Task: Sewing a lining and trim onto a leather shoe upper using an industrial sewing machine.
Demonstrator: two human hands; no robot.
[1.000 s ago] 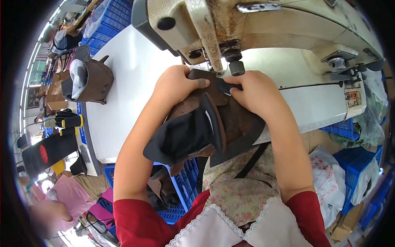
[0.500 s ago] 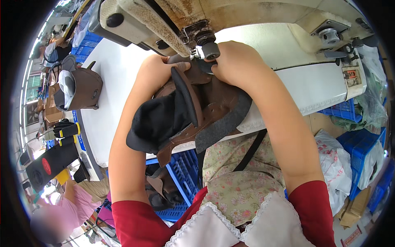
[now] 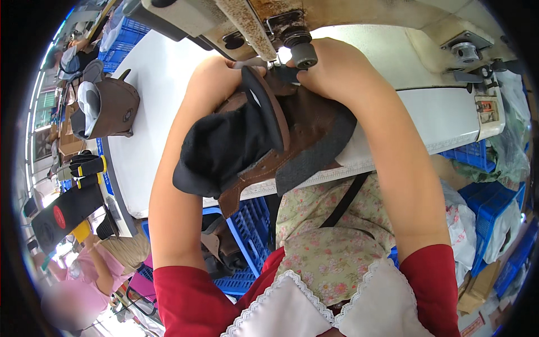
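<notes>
A brown leather boot upper [image 3: 264, 165] with black fabric lining [image 3: 216, 151] and a dark grey fuzzy edge lies under the head of a sewing machine [image 3: 252, 25]. My left hand [image 3: 220, 77] grips its far left edge, fingers closed just left of the presser foot. On the other side, my right hand [image 3: 321, 70] pinches the upper's far right edge, close to the foot and a round metal knob [image 3: 303, 55]. The machine head and my own hands partly cover the fingertips. The upper's near end hangs over the table's front edge.
The white machine table [image 3: 149, 101] carries another brown upper [image 3: 115, 106] at far left. Below stands a blue crate [image 3: 247, 241] with more dark pieces. White bags and a blue basket [image 3: 488, 213] are at right. A person in pink [image 3: 109, 269] works at lower left.
The view has shifted, so the machine sits slightly higher and farther right in the picture. The upper has moved slightly away from me under the foot, both hands still gripping it.
</notes>
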